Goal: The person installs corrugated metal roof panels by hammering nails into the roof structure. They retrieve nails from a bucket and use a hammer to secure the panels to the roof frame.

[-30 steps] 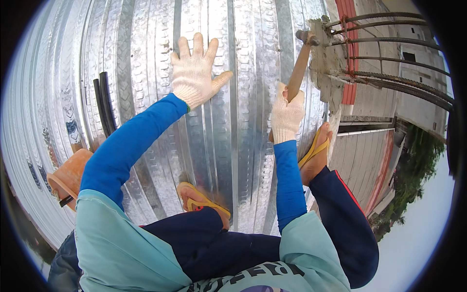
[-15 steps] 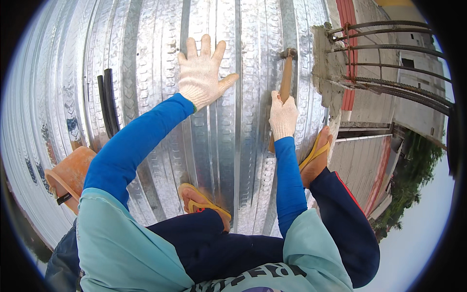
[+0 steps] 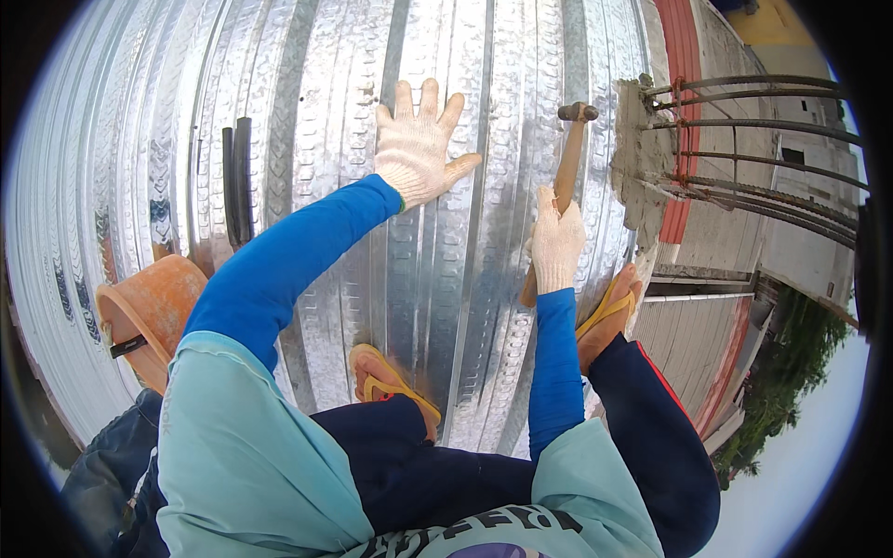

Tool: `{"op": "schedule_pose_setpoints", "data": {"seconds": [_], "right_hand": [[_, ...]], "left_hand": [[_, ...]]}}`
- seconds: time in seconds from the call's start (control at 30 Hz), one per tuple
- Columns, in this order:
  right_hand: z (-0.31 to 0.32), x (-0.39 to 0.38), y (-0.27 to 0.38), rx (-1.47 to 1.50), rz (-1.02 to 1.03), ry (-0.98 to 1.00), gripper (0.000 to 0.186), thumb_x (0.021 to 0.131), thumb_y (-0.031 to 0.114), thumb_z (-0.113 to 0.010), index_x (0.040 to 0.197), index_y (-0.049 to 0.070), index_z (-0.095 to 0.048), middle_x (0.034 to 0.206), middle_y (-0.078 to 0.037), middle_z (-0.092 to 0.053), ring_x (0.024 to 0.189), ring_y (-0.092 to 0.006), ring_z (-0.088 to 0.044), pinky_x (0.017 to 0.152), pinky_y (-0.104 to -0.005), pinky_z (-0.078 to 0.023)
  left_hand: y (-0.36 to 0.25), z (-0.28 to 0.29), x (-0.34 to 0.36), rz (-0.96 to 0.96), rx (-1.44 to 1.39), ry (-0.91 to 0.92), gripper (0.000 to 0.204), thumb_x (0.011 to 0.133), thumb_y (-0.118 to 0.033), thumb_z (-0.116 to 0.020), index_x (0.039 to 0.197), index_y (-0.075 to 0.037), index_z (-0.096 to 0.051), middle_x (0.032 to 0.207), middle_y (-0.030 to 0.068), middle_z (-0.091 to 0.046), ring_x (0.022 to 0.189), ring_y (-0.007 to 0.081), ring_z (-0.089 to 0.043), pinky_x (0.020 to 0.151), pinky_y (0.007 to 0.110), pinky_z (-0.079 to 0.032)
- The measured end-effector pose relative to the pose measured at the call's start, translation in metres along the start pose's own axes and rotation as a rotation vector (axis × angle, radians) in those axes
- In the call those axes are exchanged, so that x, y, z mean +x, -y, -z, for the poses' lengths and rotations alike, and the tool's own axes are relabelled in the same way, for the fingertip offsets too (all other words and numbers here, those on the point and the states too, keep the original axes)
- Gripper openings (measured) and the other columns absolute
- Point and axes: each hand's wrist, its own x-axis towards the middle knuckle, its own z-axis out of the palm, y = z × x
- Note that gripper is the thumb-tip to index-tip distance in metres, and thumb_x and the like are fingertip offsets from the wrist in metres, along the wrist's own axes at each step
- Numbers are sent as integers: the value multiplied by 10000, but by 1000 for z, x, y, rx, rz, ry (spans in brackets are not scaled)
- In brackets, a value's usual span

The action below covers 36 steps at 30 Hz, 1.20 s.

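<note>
My left hand (image 3: 417, 139), in a cream knitted glove, rests spread flat on the shiny ribbed metal sheeting (image 3: 326, 112), near the upper middle of the head view. My right hand (image 3: 556, 237), gloved alike, grips a hammer (image 3: 569, 158) by its wooden handle. The dark hammer head points away from me, beside the rough concrete edge (image 3: 633, 163) at the right, and the handle's end shows below my fist. My two feet, in yellow flip-flops (image 3: 609, 312), are on the sheeting and at its right edge.
An orange bucket (image 3: 153, 302) lies tipped at the left, below two black lengths of tube or bar (image 3: 242, 177). Bent rebar (image 3: 763, 126) juts from the concrete at upper right. Beyond that edge show walls, red-striped panels (image 3: 679, 42) and trees (image 3: 786, 353).
The hammer head has shifted back from the concrete edge, a little down and leftward relative to it. The whole view has shifted slightly. My left hand stays spread on the sheeting.
</note>
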Motion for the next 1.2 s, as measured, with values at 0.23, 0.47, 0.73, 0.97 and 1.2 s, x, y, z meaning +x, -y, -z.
{"op": "schedule_pose_setpoints", "data": {"seconds": [0.23, 0.47, 0.73, 0.97, 1.2], "right_hand": [[12, -49, 146, 347, 123, 273, 329, 1091, 371, -717, 1042, 62, -615, 614, 23, -502, 464, -85, -479, 415, -284, -382], [-41, -91, 216, 351, 429, 633, 317, 1030, 302, -802, 1044, 27, -646, 632, 15, -527, 478, -81, -503, 437, -278, -396], [-98, -149, 239, -35, 966, 862, 228, 939, 147, -793, 1058, 3, -663, 722, -77, -626, 622, -210, -639, 616, -367, -521], [-95, -199, 375, -734, 1893, 605, 220, 913, 105, -805, 1047, 64, -635, 933, -171, -739, 875, -343, -777, 740, -453, -598], [-50, -181, 444, -1517, 2143, 374, 264, 921, 102, -812, 1100, 84, -618, 898, -132, -751, 878, -329, -794, 764, -473, -636]], "left_hand": [[18, 53, -29, -165, -272, 278, 629, 985, -539, -663, 1318, -6, -700, 1336, 259, -673, 1312, 438, -646, 1005, 613, -551], [21, 197, -206, 84, -414, 548, 521, 998, -515, -640, 1047, -20, -795, 904, 213, -759, 914, 412, -763, 810, 518, -611], [-19, 180, -418, 1089, -588, -888, 222, 1035, -258, -735, 1028, -39, -771, 906, 110, -749, 805, 254, -715, 758, 392, -568], [38, 123, -481, 1625, -1250, -1285, 660, 1082, -581, -632, 1379, 8, -653, 1132, 114, -710, 875, 171, -681, 741, 315, -563], [86, 102, -483, 1558, -1359, -1408, 736, 1040, -660, -641, 1441, -43, -612, 1247, 128, -699, 973, 231, -722, 805, 386, -566]]}}
